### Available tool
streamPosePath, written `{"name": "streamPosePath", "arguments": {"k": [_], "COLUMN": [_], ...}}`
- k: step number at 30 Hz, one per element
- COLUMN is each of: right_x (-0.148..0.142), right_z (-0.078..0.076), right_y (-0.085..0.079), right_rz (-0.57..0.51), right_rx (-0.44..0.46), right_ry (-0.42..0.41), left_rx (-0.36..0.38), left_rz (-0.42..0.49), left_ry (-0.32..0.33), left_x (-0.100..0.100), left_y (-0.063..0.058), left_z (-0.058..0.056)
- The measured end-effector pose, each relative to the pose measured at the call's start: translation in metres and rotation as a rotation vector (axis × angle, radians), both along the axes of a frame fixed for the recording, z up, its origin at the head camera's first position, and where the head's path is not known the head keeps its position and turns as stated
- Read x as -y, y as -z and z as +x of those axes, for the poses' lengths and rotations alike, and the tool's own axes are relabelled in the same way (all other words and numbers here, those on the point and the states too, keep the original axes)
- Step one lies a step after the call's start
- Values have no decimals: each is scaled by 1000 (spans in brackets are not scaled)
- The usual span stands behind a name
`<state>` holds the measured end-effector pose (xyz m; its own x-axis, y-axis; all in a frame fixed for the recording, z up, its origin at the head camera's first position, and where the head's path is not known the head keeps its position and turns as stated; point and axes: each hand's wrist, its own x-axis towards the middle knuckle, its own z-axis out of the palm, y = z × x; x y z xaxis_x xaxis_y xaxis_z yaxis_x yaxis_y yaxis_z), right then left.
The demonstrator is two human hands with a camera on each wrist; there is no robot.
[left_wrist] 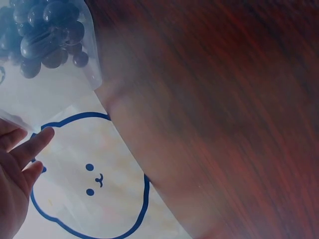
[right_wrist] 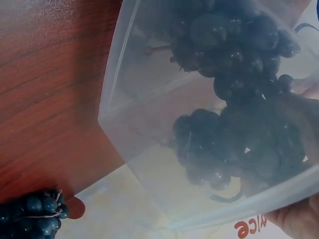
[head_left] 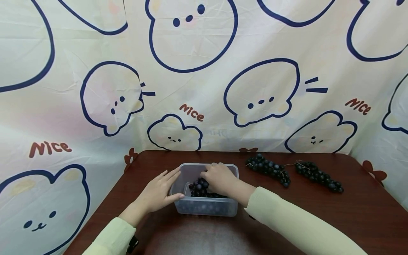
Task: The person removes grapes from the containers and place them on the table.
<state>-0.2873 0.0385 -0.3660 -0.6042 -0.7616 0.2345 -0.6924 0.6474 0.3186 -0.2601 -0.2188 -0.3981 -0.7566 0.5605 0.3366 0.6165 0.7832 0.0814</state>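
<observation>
A clear plastic container (head_left: 207, 208) on the table has dark grapes (head_left: 198, 188) inside. My right hand (head_left: 220, 179) reaches down into it, its curled fingers gripping a bunch at the top of the grapes. Through the cloudy wall in the right wrist view, the bunches (right_wrist: 204, 144) show close beside that hand, whose fingertips are partly hidden. My left hand (head_left: 156, 193) rests against the container's left rim, fingers extended and thumb at the near corner. The left wrist view shows its spread fingers (left_wrist: 35, 147) beside the container wall.
Two more bunches of dark grapes, one (head_left: 267, 168) nearer the container and another (head_left: 318, 176) farther right, lie on the brown wooden table (head_left: 204, 233). A white cloth (head_left: 210, 92) with bear drawings hangs behind the table's back edge.
</observation>
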Motion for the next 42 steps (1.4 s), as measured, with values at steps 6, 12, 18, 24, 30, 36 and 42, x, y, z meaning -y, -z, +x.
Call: {"name": "streamPosePath", "arguments": {"k": [6, 12, 18, 24, 30, 36, 42], "right_x": [-4, -7, -9, -13, -17, -20, -24], "right_z": [5, 7, 6, 7, 10, 12, 14], "right_y": [-3, -4, -7, -14, -22, -28, -31], "right_rz": [-9, -62, -111, -125, -152, -231, -254], "right_rx": [-188, -337, -382, -385, -393, -419, -421], "right_ry": [-99, -200, -248, -250, -254, -288, -300], "left_rx": [-4, -11, -32, -60, -64, -60, -87], "left_rz": [-1, 4, 10, 20, 20, 2, 0], "left_ry": [2, 12, 20, 26, 25, 14, 13], "left_x": [0, -1, -1, -1, -1, 0, -1], "left_y": [0, -1, -1, 0, 0, 0, 1], "left_z": [0, -1, 0, 0, 0, 0, 1]}}
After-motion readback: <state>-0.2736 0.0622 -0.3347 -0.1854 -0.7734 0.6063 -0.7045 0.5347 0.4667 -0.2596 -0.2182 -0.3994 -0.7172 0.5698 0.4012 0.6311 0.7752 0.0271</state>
